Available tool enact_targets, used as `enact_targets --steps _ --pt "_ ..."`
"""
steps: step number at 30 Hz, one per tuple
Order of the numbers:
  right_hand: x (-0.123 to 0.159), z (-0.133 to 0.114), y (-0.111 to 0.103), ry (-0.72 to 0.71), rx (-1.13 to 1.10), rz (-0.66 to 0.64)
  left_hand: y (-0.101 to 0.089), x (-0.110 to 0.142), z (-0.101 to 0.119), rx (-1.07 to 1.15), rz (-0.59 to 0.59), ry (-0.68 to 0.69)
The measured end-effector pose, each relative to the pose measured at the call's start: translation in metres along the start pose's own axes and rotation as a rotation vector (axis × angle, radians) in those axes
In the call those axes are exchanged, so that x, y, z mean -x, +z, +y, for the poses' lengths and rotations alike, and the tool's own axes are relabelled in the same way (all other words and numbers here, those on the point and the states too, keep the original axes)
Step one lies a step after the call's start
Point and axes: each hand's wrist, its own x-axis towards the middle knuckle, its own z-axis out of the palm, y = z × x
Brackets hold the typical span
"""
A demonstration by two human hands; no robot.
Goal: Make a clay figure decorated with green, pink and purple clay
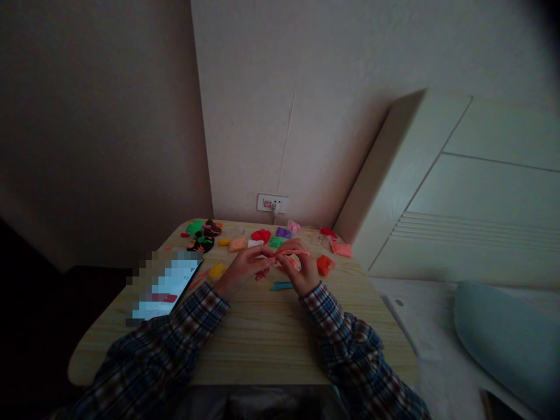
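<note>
A thin pink strip of modelling clay is pinched between my two hands, just above the far half of the wooden table. My left hand grips its left end with thumb and fingertips. Farther along the strip, my right hand has its fingers closed on it and partly covers it. Below my right hand lies a blue plastic tool. A yellow clay lump and a thin pink tool rest left of my left hand. An orange-red packet sits right of my right hand.
Peach, red, green and purple clay packets line the table's back. Dark shaped clay pieces lie back left. A lit tablet lies at the left edge. Behind is a wall socket with a plug.
</note>
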Motion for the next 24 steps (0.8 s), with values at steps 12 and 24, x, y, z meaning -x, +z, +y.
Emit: enact_targets --steps 12,24 --pt "0.0001 0.0029 -0.001 -0.013 0.035 0.031 0.0001 -0.0003 -0.0009 0.0 -0.009 -0.02" --pt "-0.0004 0.0011 -0.0014 -0.001 0.021 0.054 -0.0003 -0.0002 -0.0013 0.033 0.043 -0.025"
